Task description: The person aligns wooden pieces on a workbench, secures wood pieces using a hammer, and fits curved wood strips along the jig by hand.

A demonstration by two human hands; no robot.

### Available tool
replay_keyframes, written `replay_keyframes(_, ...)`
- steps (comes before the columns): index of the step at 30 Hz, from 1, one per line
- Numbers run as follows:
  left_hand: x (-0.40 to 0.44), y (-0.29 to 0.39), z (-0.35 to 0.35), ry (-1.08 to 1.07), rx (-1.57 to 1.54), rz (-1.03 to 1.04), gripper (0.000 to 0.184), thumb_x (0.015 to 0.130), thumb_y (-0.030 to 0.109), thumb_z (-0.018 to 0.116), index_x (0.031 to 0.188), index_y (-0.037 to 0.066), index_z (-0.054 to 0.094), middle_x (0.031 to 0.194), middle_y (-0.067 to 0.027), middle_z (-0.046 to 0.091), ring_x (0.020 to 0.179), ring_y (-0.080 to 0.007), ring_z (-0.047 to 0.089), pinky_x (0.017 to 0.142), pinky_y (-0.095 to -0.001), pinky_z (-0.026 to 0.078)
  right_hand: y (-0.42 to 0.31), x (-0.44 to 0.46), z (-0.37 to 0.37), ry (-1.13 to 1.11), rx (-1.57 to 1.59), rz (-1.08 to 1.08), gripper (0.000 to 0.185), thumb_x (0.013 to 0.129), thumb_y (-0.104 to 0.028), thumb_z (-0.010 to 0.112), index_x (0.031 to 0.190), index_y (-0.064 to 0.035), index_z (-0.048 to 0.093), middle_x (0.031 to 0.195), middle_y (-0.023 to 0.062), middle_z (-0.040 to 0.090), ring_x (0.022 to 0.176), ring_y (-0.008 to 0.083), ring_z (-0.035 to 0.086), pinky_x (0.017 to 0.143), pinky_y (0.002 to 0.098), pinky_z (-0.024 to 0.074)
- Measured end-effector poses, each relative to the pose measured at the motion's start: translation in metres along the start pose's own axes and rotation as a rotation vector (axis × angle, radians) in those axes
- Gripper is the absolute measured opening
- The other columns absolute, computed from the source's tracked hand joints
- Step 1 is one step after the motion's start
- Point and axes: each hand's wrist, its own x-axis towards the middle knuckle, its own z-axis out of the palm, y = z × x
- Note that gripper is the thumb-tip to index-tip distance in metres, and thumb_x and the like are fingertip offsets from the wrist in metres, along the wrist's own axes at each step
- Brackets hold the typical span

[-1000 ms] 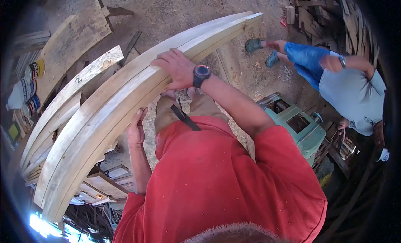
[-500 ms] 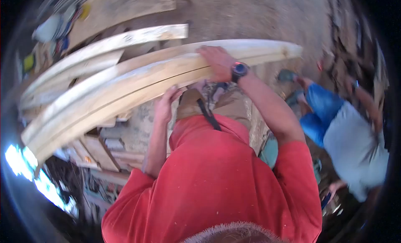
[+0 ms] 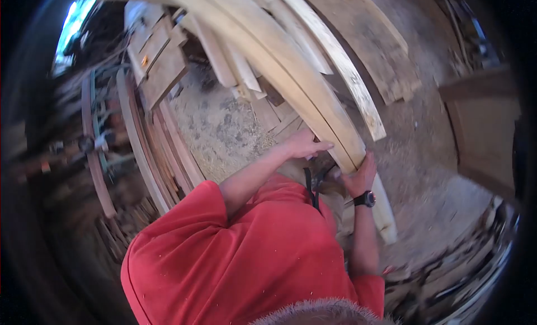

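A long curved wooden beam [image 3: 291, 79] with a dark lengthwise seam runs from the top left to its near end in front of my body. At that end my right hand [image 3: 361, 174], with a watch on the wrist, is wrapped round the wood, thumb on one side and fingers on the other. My left hand [image 3: 306, 145] holds the beam's left edge a little further up, index finger over the edge and the other fingers partly hidden. Beyond my right hand, another pale wooden end [image 3: 383, 213] shows lower down.
A pale curved board [image 3: 349, 73] and a wide plank [image 3: 369, 40] lie to the right of the beam. Long boards [image 3: 142, 140] lean or lie at the left. A large brown panel [image 3: 484, 129] stands at the right, with stacked scrap wood [image 3: 447, 280] below it.
The view has swung round, and the beam now points from top left toward me. My hands have come to its near end, close together. The other person is out of view.
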Motion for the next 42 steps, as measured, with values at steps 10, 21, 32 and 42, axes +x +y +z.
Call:
replay_keyframes(10,-0.032,-0.063,0.045,0.253,0.463,-0.055,0.061,0.096,0.06,0.062,0.089,0.001,0.073,0.082,-0.0194,0.074,0.079,-0.0362,0.072,0.078,-0.0463,0.057,0.005,0.011,0.011,-0.115,-0.012,0.049,0.115,0.058,-0.038,0.089,0.15,0.0059,0.035,0.145,0.0292,0.048,0.138,0.0467,0.043,0.117,0.0562,0.0347)
replay_keyframes(21,-0.075,-0.149,0.043,0.423,0.266,-0.27,0.046,0.092,0.051,0.066,0.095,0.007,0.076,0.093,-0.0212,0.074,0.089,-0.0404,0.072,0.079,-0.0512,0.055,0.014,0.02,0.006,-0.128,0.002,0.006,0.123,0.054,-0.035,0.095,0.151,0.0104,0.034,0.144,0.0323,0.047,0.136,0.0485,0.045,0.117,0.0524,0.0368)
replay_keyframes(32,-0.112,-0.297,0.053,0.736,-0.008,-0.252,0.037,0.094,0.037,0.062,0.114,0.01,0.076,0.097,-0.0143,0.077,0.086,-0.0296,0.072,0.082,-0.0437,0.057,0.022,0.019,0.016,-0.154,0.001,0.035,0.131,0.057,-0.033,0.099,0.155,0.0106,0.025,0.153,0.0327,0.037,0.143,0.0461,0.038,0.122,0.0509,0.0327)
replay_keyframes(42,-0.124,-0.276,0.094,0.917,-0.136,-0.475,0.036,0.09,0.042,0.066,0.086,0.008,0.078,0.083,-0.0191,0.075,0.078,-0.032,0.072,0.074,-0.0475,0.056,0.033,0.021,0.016,-0.15,0.194,-0.05,0.132,0.056,-0.041,0.1,0.154,0.0097,0.028,0.151,0.0318,0.04,0.141,0.0445,0.041,0.12,0.0499,0.034)
